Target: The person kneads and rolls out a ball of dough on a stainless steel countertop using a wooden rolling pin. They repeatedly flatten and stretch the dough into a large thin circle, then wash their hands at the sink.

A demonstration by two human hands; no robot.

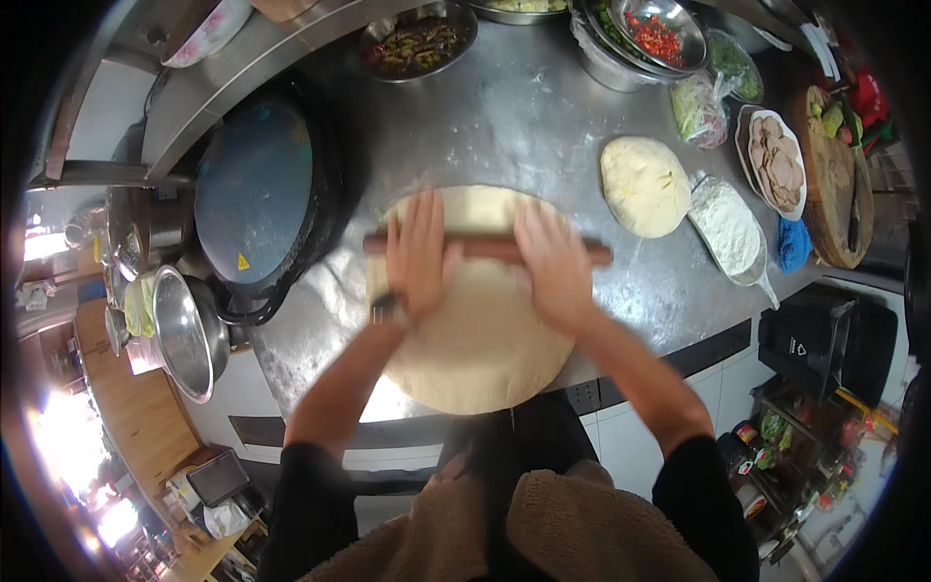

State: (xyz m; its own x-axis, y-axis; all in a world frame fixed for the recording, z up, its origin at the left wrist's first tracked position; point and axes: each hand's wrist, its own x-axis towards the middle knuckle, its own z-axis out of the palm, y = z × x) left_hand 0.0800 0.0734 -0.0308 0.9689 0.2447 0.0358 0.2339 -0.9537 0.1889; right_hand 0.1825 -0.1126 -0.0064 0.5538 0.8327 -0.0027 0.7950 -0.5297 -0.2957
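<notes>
A large round sheet of dough [473, 349] lies flat on the steel worktop, its near side reaching the front edge. Across its upper part rests a brown wooden rolling pin [487, 249]. My left hand [418, 254] presses on the pin's left part with fingers stretched forward, and a dark watch sits on that wrist. On the right part lies my right hand [554, 262], blurred, its palm down and fingers spread a little. Neither hand wraps around the pin. To the right of the sheet sits a thick lump of dough [646, 187].
A scoop of flour [727, 229], a blue cloth [794, 244], plated sliced meat [777, 164] and a chopping board with a knife [836, 196] are at right. A round electric griddle [254, 193] and steel bowl [185, 333] stand left. Bowls of chopped food [418, 44] line the back.
</notes>
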